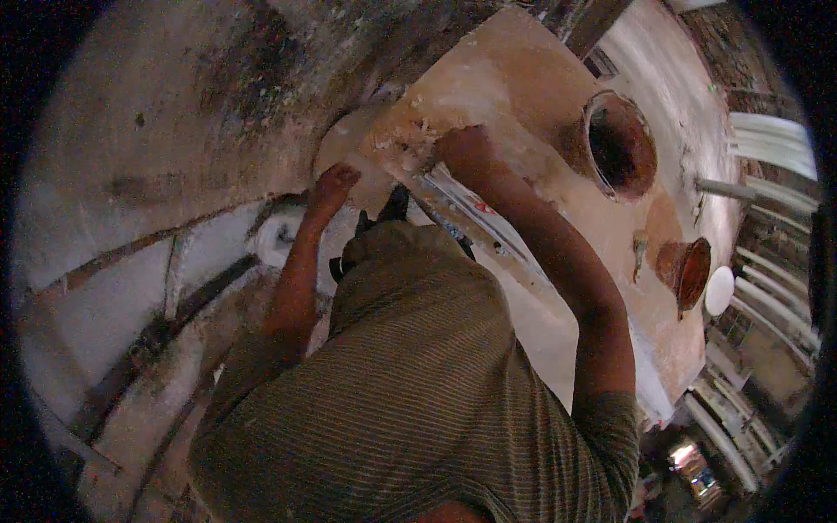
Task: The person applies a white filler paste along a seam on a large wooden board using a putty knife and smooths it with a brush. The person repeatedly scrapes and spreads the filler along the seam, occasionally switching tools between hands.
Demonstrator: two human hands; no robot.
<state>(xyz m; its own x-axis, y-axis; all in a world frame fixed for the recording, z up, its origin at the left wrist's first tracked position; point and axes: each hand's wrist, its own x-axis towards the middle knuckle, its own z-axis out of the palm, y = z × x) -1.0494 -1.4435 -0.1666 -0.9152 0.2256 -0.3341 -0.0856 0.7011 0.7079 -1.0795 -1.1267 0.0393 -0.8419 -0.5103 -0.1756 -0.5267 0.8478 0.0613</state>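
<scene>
My right hand [466, 152] rests on the near left part of a tan, dusty worktable [523, 57], its fingers curled. Pale crumbly clumps [410, 139] lie beside it on the tabletop. Whatever it may grip is hidden beneath the knuckles. Off the table's left corner hangs my left hand [336, 185], fingers folded in; I cannot see what, if anything, lies inside them. A white sheet-like wrapping with red marks [475, 205] runs along the table edge under my right forearm.
A large brown round vessel [619, 144] and a smaller one [684, 270] stand on the table's right side. Past them is a white disc [719, 290]. Long pale boards [767, 314] line the far right. A stained wall [218, 105] rises at the left.
</scene>
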